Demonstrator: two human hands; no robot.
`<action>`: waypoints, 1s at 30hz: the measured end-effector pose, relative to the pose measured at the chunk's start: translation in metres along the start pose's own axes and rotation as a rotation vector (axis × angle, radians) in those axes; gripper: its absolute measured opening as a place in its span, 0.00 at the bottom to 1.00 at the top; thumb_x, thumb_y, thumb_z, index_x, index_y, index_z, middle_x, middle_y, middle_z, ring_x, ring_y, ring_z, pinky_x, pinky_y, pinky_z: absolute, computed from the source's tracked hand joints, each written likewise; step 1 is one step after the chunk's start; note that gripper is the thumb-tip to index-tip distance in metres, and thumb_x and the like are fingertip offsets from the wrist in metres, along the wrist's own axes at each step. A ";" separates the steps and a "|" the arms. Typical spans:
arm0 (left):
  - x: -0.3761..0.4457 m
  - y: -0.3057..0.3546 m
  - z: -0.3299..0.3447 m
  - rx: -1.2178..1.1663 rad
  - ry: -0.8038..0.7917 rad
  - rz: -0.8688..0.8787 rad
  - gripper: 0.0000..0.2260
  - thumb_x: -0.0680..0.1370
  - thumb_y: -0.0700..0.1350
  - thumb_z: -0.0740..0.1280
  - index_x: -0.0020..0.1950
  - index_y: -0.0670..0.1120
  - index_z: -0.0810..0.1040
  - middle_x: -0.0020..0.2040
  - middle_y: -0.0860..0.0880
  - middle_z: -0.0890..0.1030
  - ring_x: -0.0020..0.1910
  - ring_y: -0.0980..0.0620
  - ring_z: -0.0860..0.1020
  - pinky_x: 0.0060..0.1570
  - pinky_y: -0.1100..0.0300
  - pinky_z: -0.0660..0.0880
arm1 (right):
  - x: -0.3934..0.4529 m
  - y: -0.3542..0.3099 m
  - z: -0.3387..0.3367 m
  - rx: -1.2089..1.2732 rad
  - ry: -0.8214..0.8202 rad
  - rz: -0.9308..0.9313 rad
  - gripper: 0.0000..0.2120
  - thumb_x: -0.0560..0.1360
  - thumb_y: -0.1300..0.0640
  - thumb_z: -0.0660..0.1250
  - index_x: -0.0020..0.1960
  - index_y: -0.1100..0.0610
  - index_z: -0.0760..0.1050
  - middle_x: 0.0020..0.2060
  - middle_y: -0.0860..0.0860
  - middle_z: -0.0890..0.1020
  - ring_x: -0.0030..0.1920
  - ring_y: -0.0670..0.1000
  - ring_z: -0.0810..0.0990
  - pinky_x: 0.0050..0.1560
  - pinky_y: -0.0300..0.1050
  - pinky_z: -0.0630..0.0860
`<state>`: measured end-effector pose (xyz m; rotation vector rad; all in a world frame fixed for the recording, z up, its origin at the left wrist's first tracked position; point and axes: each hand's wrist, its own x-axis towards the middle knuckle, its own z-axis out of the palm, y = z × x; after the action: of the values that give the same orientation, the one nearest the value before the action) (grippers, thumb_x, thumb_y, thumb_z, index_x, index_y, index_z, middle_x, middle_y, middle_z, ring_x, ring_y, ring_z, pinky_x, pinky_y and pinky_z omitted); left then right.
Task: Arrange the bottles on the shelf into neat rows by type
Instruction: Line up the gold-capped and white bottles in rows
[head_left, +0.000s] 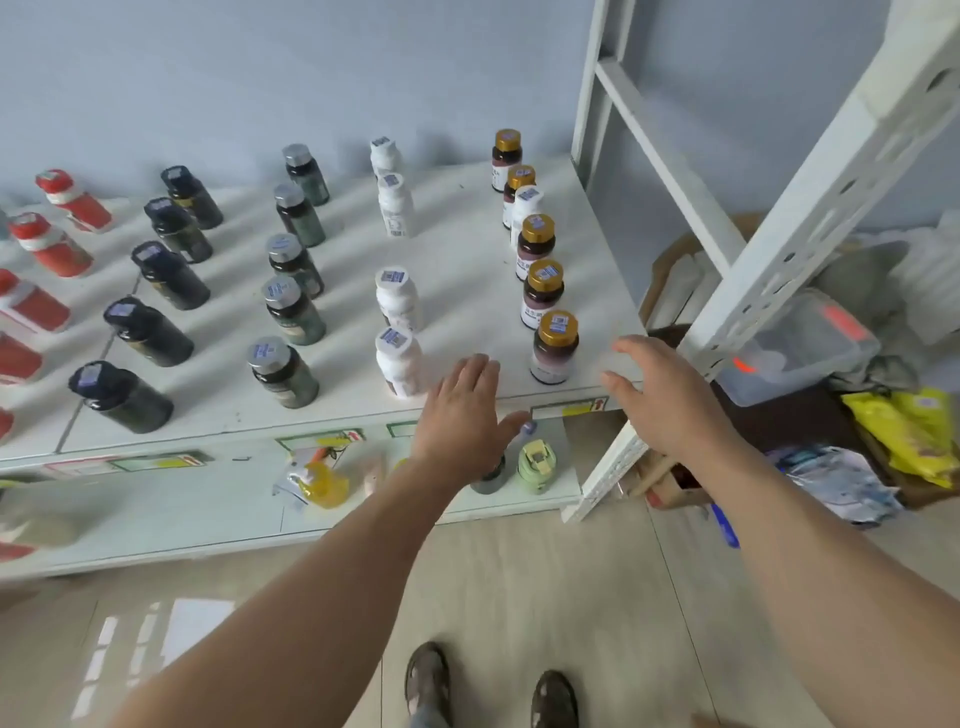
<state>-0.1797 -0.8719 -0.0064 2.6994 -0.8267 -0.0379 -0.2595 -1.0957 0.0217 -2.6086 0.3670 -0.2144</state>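
On the white shelf (467, 249) the bottles were seen standing upright, caps up, in rows running from 6 toward 12 o'clock. At 9 o'clock stood the red bottles (52, 244), then the black-capped bottles (169, 275), the silver-capped dark bottles (293, 309), and the white bottles (397, 299), with a gap left in mid-row. At 3 o'clock of these the gold-capped brown bottles (543, 293) were lined up, one stray white bottle (525, 208) being lodged among them. The left hand (462, 415) was held released, fingers straight, at the shelf's front edge; the right hand (660, 395) was held relaxed, grasping nothing, just beside the nearest gold-capped bottle. On the lower shelf (156, 514) a yellow bottle (324, 483) and a green container (537, 465) were set. A clear bin (800, 348) was seen on the floor at 3 o'clock
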 end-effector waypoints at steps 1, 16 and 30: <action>-0.002 0.001 0.011 0.018 0.005 -0.014 0.34 0.76 0.63 0.60 0.75 0.45 0.60 0.76 0.48 0.61 0.75 0.49 0.55 0.71 0.54 0.53 | -0.001 0.009 0.007 -0.043 -0.038 -0.024 0.22 0.78 0.50 0.65 0.69 0.58 0.70 0.68 0.54 0.73 0.67 0.55 0.69 0.66 0.52 0.67; 0.003 0.015 0.066 0.140 0.293 -0.128 0.35 0.76 0.66 0.58 0.71 0.40 0.67 0.71 0.45 0.70 0.72 0.45 0.64 0.72 0.52 0.57 | -0.007 0.042 0.055 -0.197 0.248 -0.166 0.20 0.71 0.51 0.74 0.59 0.59 0.77 0.60 0.55 0.78 0.59 0.61 0.73 0.61 0.54 0.68; 0.005 0.018 0.050 0.053 0.165 -0.147 0.33 0.77 0.62 0.61 0.74 0.42 0.63 0.75 0.47 0.64 0.75 0.48 0.58 0.74 0.54 0.52 | -0.006 0.028 0.041 -0.180 0.068 -0.038 0.21 0.76 0.47 0.67 0.65 0.57 0.73 0.66 0.53 0.73 0.65 0.57 0.69 0.65 0.52 0.64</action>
<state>-0.1915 -0.9035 -0.0483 2.7625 -0.5885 0.1737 -0.2628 -1.0993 -0.0280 -2.7923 0.3758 -0.2967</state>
